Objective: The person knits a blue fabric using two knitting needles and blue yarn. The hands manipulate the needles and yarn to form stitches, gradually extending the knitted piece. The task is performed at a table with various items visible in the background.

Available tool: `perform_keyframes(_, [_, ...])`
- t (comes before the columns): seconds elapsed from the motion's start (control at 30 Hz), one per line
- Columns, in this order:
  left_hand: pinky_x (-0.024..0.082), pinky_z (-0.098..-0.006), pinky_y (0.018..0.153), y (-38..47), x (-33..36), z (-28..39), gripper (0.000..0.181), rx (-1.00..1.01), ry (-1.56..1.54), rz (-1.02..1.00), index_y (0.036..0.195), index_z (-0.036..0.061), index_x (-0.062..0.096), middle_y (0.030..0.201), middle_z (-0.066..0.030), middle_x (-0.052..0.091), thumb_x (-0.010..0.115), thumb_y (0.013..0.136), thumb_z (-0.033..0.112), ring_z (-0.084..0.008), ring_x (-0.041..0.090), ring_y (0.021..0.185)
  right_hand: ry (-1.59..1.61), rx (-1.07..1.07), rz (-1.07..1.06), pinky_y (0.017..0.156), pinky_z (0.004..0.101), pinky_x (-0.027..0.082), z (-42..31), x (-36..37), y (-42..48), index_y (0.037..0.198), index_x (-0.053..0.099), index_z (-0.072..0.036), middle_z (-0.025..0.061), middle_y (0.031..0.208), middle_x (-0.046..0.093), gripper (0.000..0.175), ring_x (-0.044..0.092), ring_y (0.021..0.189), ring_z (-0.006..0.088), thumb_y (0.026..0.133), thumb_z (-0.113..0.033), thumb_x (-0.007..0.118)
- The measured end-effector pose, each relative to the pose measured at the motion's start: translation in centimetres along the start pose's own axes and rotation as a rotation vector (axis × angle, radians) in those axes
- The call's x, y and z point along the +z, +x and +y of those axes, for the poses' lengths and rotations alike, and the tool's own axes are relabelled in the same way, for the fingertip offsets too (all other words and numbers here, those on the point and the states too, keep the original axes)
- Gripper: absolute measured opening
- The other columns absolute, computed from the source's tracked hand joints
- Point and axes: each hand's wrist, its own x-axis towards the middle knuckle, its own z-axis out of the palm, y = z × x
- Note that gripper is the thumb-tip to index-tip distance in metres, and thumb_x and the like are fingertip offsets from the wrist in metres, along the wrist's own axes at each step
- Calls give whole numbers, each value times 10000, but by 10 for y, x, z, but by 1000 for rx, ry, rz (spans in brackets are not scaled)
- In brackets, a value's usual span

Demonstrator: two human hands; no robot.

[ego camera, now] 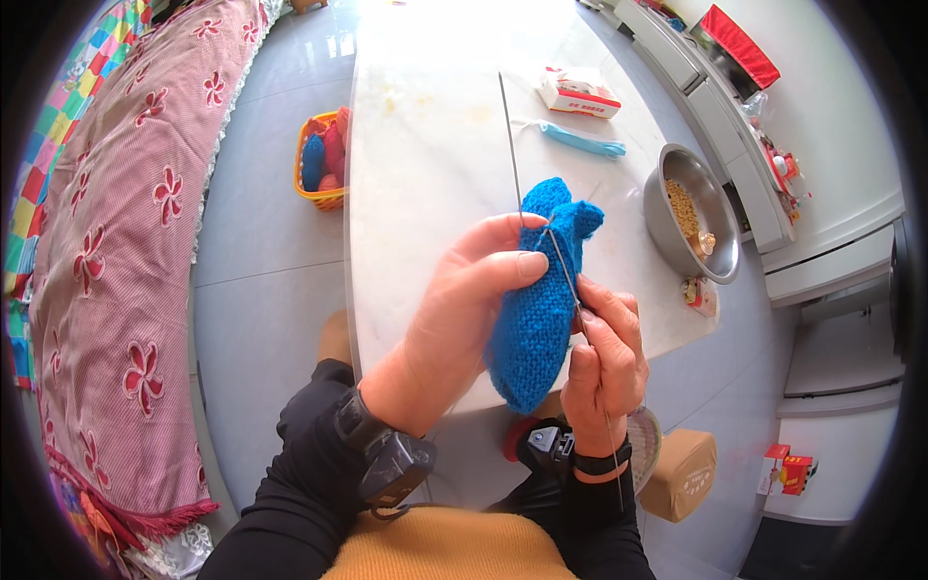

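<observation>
A blue knitted piece [533,337], shaped like a slipper or sock, is held up over the near edge of the table. My left hand [471,286] grips its left side, with the thumb pressed on the knitting near the top. One thin metal knitting needle [510,145] points up and away past my left index finger. My right hand [609,348] pinches a second needle [562,264] that slants across the front of the piece. Another thin needle length [611,442] runs down past my right wrist. My right fingertips touch the knitting's right side.
On the white marble-look table [428,145] lie a red-and-white box [578,93], a blue face mask [583,140], a steel bowl [656,210] with yellow kernels, and a small packet [700,296]. An orange basket [319,197] of yarn stands left. A brown stool [678,475] is at right.
</observation>
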Motion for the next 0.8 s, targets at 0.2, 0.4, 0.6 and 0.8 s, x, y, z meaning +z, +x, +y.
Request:
perform_keyframes(0.2, [600, -309, 754, 0, -1, 3, 280, -28, 5, -51, 1114, 66, 624, 1007, -114, 663, 654, 836, 62, -213, 682, 859, 67, 15, -6, 780, 394, 522, 3, -1, 0, 1143, 538, -7, 244, 1212, 586, 212, 595, 916, 322, 939, -56, 565])
perform_keyframes(0.4, [594, -312, 772, 2, -2, 0, 278, -13, 18, -13, 1113, 72, 625, 1013, -107, 658, 660, 837, 71, -200, 672, 875, -16, -23, 5, 789, 402, 521, 2, 3, -1, 1147, 534, 1, 246, 1215, 579, 224, 593, 927, 331, 932, -49, 571])
perform_keyframes(0.6, [588, -304, 778, 0, -4, -1, 269, 0, 35, -22, 1105, 88, 628, 1015, -96, 657, 665, 838, 97, -201, 667, 879, -59, -51, 5, 790, 414, 519, 2, 6, 0, 1152, 531, 11, 252, 1212, 575, 236, 592, 933, 339, 927, -44, 575])
perform_keyframes(0.8, [571, -304, 822, 2, -7, -1, 294, 11, 86, -51, 1099, 74, 634, 1047, -85, 646, 659, 819, -10, -186, 653, 931, -57, -43, 20, 774, 406, 514, 1, 6, 2, 1161, 535, 4, 255, 1195, 577, 243, 591, 916, 338, 930, -61, 577])
